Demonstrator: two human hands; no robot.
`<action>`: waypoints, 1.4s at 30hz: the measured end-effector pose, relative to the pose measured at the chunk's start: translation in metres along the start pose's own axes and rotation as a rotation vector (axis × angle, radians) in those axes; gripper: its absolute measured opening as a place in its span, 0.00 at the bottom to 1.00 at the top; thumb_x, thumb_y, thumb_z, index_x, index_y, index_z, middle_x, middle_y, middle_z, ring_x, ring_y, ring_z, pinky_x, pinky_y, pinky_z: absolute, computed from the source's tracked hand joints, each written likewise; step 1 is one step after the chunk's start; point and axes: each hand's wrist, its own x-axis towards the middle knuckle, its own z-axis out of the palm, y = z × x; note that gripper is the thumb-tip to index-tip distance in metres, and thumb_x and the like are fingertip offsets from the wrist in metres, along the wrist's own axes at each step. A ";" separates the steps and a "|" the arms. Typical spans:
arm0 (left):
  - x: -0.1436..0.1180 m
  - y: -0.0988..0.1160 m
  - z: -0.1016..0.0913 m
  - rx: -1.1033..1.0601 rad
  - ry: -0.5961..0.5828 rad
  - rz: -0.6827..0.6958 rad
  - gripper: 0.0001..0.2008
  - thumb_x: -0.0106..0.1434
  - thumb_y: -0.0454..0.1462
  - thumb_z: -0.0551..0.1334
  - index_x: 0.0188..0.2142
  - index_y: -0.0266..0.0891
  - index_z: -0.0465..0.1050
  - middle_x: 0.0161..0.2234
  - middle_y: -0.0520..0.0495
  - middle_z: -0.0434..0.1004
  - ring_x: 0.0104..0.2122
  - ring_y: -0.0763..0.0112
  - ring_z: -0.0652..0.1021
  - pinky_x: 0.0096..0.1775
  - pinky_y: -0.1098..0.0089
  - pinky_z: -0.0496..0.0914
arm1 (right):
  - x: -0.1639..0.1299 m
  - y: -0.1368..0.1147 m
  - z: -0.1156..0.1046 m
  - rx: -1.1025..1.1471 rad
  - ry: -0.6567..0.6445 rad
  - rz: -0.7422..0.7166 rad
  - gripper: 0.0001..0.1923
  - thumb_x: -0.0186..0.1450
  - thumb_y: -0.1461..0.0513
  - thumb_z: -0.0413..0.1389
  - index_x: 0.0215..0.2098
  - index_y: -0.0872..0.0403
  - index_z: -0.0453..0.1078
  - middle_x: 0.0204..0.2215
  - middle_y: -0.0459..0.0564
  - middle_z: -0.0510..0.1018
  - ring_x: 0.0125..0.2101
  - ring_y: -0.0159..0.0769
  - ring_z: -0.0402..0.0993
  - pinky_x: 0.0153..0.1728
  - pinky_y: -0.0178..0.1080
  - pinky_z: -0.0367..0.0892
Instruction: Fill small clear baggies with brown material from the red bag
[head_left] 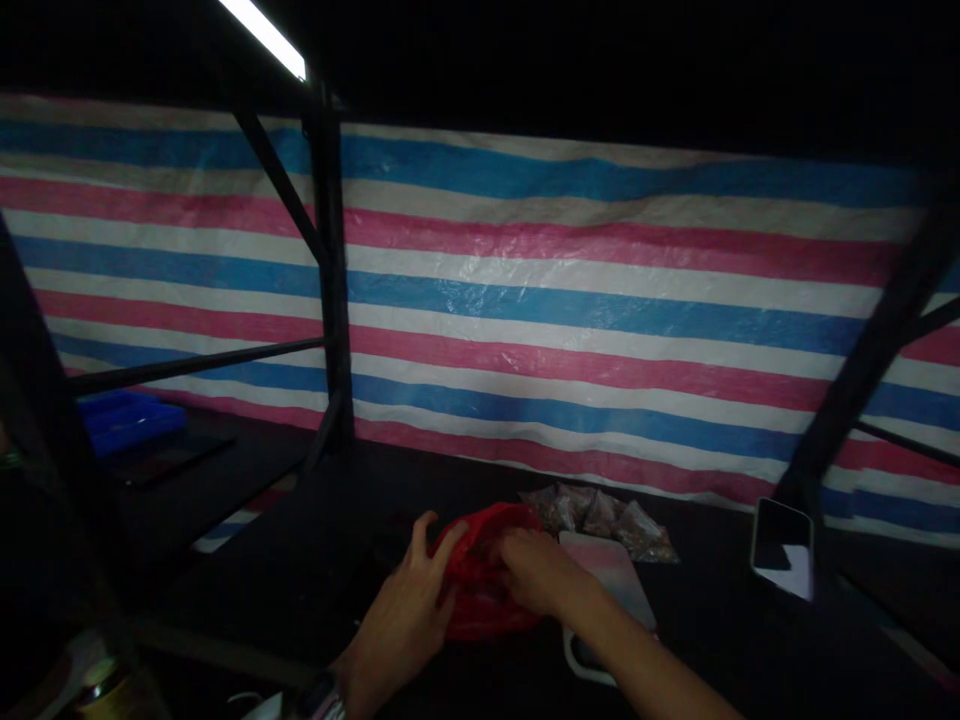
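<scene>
A: Hands first. What has each got?

B: Left hand [412, 600] cupped against the near-left side of a red plastic bag [480, 570], thumb raised over the rim, fingers curled round the crumpled plastic. Partly closed, gripping the bag. Something dark at that wrist, too dim to name.

A: And the right?

B: Right hand [536, 570] on the bag's right side, fingers bent down into or onto the mouth. Cannot tell whether it pinches plastic or something inside; the fingertips are hidden in the folds.

A: Where does the bag sit?

B: On a dark tabletop [712, 620], roughly mid-width, towards the near edge, between the two hands.

A: Around it?

B: Just right of the bag, under the right forearm, a flat white tray or scale [615, 580] with a pinkish sheen on top; cannot tell which. Beyond that, near the far edge, a small heap of clear packets [607, 515] with dark contents, touching one another. Well to the right, a phone [782, 547] leaning screen-out near a dark slanted post.

A: Further out?

B: A striped tarpaulin [600, 300], blue, pink and white, behind the far edge. Black metal frame [330, 280] upright in front of it. Far left, on a lower surface, a blue tray [127, 420]. A lit tube lamp [262, 35] at top left. Scene very dark otherwise.
</scene>
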 end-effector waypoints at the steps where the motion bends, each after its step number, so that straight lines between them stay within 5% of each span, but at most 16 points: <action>1: -0.002 0.002 0.003 -0.035 0.015 -0.005 0.33 0.67 0.29 0.56 0.70 0.48 0.55 0.71 0.32 0.47 0.55 0.50 0.81 0.58 0.48 0.75 | -0.001 -0.004 0.002 -0.001 -0.011 -0.002 0.15 0.65 0.69 0.61 0.49 0.55 0.81 0.51 0.60 0.85 0.53 0.51 0.82 0.47 0.40 0.71; 6: -0.005 0.008 0.021 -0.192 0.055 -0.009 0.43 0.56 0.20 0.54 0.70 0.43 0.53 0.64 0.35 0.60 0.56 0.62 0.80 0.61 0.58 0.73 | -0.014 -0.020 0.015 -0.002 -0.037 -0.036 0.17 0.62 0.68 0.63 0.50 0.59 0.81 0.52 0.65 0.84 0.52 0.57 0.82 0.48 0.45 0.72; 10: -0.004 0.014 0.024 -0.291 0.048 0.023 0.35 0.59 0.23 0.55 0.65 0.40 0.60 0.54 0.39 0.76 0.55 0.61 0.81 0.59 0.60 0.73 | -0.023 -0.018 0.024 0.040 -0.002 -0.051 0.17 0.63 0.65 0.64 0.51 0.58 0.80 0.53 0.63 0.84 0.53 0.55 0.82 0.49 0.44 0.72; 15: -0.001 0.018 0.016 -0.343 0.064 -0.010 0.29 0.58 0.23 0.54 0.59 0.41 0.63 0.51 0.41 0.81 0.51 0.63 0.83 0.53 0.65 0.75 | -0.033 0.008 0.020 0.158 0.126 -0.064 0.17 0.65 0.64 0.62 0.53 0.54 0.78 0.55 0.59 0.83 0.58 0.49 0.78 0.57 0.43 0.67; 19: 0.003 0.016 0.015 -0.323 0.081 -0.081 0.22 0.62 0.29 0.54 0.56 0.42 0.62 0.45 0.44 0.84 0.40 0.64 0.86 0.42 0.67 0.78 | -0.039 0.031 0.016 0.326 0.229 -0.080 0.19 0.64 0.66 0.64 0.53 0.53 0.78 0.54 0.56 0.84 0.55 0.46 0.80 0.56 0.41 0.69; 22: 0.005 0.014 0.015 -0.254 0.106 -0.112 0.21 0.63 0.32 0.56 0.56 0.42 0.62 0.47 0.43 0.84 0.43 0.61 0.86 0.44 0.65 0.78 | -0.040 0.047 0.016 0.485 0.331 -0.060 0.18 0.64 0.66 0.63 0.53 0.53 0.78 0.50 0.53 0.86 0.50 0.43 0.82 0.53 0.39 0.70; 28: 0.007 0.003 0.017 -0.069 0.204 -0.135 0.26 0.64 0.41 0.61 0.60 0.39 0.66 0.55 0.37 0.78 0.56 0.52 0.80 0.61 0.51 0.71 | -0.061 0.112 0.011 0.751 0.499 0.087 0.15 0.66 0.59 0.61 0.51 0.52 0.78 0.45 0.52 0.86 0.40 0.41 0.83 0.41 0.40 0.75; 33: 0.009 -0.004 0.019 0.005 0.272 -0.166 0.29 0.66 0.51 0.61 0.62 0.41 0.68 0.55 0.38 0.73 0.53 0.51 0.80 0.61 0.47 0.71 | -0.116 0.195 0.023 0.802 0.579 0.204 0.17 0.64 0.54 0.60 0.48 0.51 0.79 0.42 0.53 0.86 0.40 0.45 0.82 0.44 0.46 0.76; 36: 0.014 -0.005 0.017 0.015 0.321 -0.189 0.31 0.66 0.54 0.60 0.62 0.40 0.69 0.57 0.36 0.69 0.53 0.48 0.79 0.60 0.44 0.72 | -0.143 0.220 0.037 0.841 0.619 0.260 0.18 0.61 0.53 0.62 0.46 0.50 0.79 0.43 0.53 0.86 0.43 0.48 0.83 0.48 0.48 0.76; 39: 0.020 -0.006 0.017 0.008 0.345 -0.207 0.31 0.66 0.55 0.60 0.61 0.41 0.70 0.58 0.36 0.67 0.51 0.49 0.78 0.59 0.44 0.72 | -0.141 0.204 0.038 0.892 0.588 0.230 0.18 0.64 0.53 0.61 0.50 0.49 0.77 0.47 0.52 0.85 0.49 0.47 0.82 0.54 0.47 0.73; 42: 0.025 -0.005 0.021 -0.005 0.346 -0.223 0.31 0.65 0.55 0.60 0.61 0.41 0.69 0.54 0.37 0.71 0.46 0.52 0.80 0.55 0.45 0.74 | -0.108 0.148 0.022 0.844 0.519 0.149 0.16 0.67 0.59 0.61 0.54 0.47 0.75 0.50 0.50 0.84 0.50 0.45 0.80 0.54 0.45 0.73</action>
